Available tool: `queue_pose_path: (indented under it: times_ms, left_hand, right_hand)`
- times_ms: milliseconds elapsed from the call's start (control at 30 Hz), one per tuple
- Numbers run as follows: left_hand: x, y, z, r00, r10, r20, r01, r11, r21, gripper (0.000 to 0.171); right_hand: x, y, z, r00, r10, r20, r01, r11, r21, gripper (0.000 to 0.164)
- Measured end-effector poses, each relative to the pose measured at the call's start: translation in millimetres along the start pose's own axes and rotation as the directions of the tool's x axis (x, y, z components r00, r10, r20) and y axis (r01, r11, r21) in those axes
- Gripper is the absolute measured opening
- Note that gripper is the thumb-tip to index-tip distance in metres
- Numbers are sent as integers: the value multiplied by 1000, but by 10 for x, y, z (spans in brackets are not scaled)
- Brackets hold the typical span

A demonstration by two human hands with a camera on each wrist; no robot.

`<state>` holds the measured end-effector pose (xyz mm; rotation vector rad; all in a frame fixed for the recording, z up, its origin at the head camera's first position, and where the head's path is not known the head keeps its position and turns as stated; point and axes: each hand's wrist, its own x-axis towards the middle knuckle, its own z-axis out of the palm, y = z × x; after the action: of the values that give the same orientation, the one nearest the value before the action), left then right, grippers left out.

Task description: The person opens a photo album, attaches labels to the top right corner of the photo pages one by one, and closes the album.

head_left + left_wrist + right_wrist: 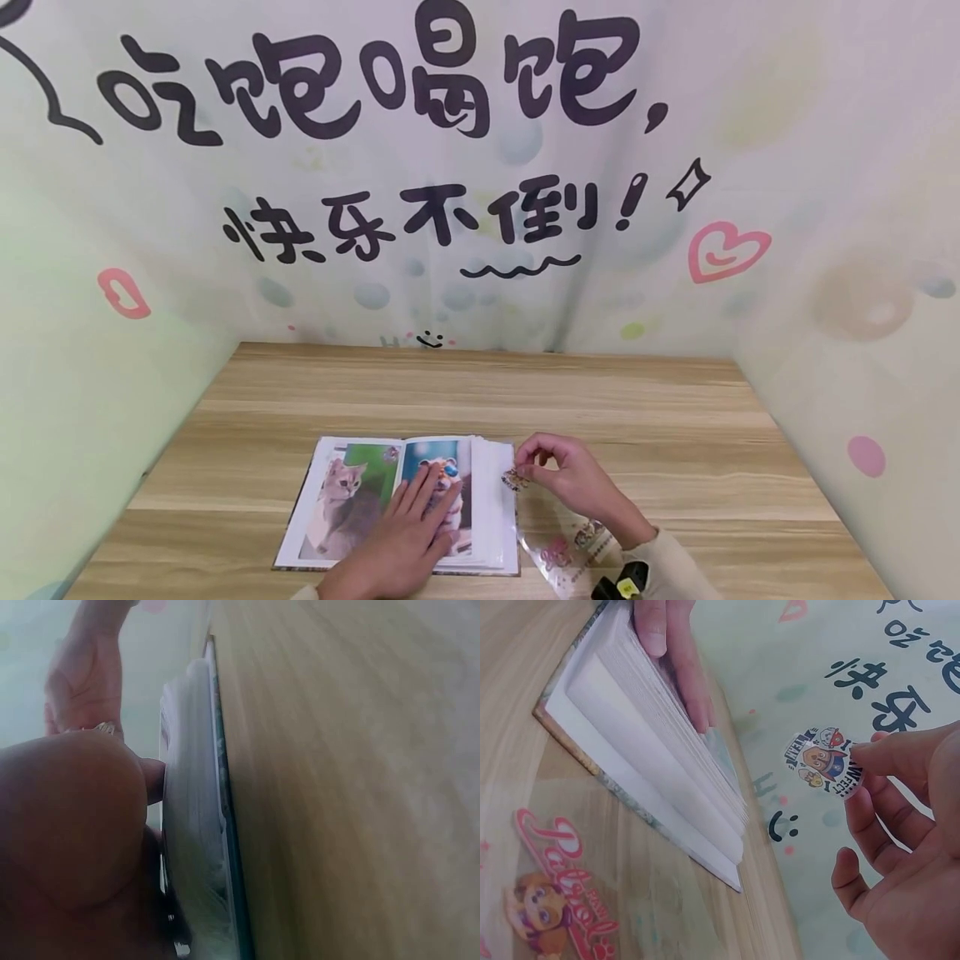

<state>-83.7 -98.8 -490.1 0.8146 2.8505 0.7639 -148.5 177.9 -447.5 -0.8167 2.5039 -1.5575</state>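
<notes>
An open photo album (495,500) lies on the table, a cat picture (348,500) on its left page and an animal in blue sunglasses on its right page. My left hand (412,533) rests flat on the right page with fingers spread, covering part of that picture. Just beyond the album's right edge, my right hand (566,475) pinches a small clear-edged cartoon dog sticker (821,761) between thumb and fingertips. Beneath that hand lies a transparent sticker sheet (558,554) with pink lettering and cartoon dogs.
The wooden table (480,392) runs back to a printed cloth wall (450,292) with black lettering. Cloth walls also stand at the left and right. A black device (622,583) is strapped at the right wrist, over the sticker sheet's near edge.
</notes>
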Motion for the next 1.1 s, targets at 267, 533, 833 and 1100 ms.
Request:
queue_pose_path:
  times_ms: [267, 533, 833, 1100]
  left_hand:
    - [10, 33, -22, 997, -46, 57, 43, 997, 63, 59]
    - [20, 21, -43, 993, -56, 102, 48, 996, 80, 61]
    - [12, 25, -61, 993, -56, 105, 48, 996, 80, 61]
    - [9, 1, -18, 997, -38, 74, 33, 997, 66, 60]
  right_hand:
    - [128, 9, 83, 999, 41, -5, -42, 999, -20, 12]
    - [249, 24, 163, 998, 57, 34, -58, 998, 21, 10]
    - [366, 109, 276, 995, 96, 35, -97, 995, 36, 9]
    - [449, 118, 331, 992, 121, 45, -123, 992, 43, 9]
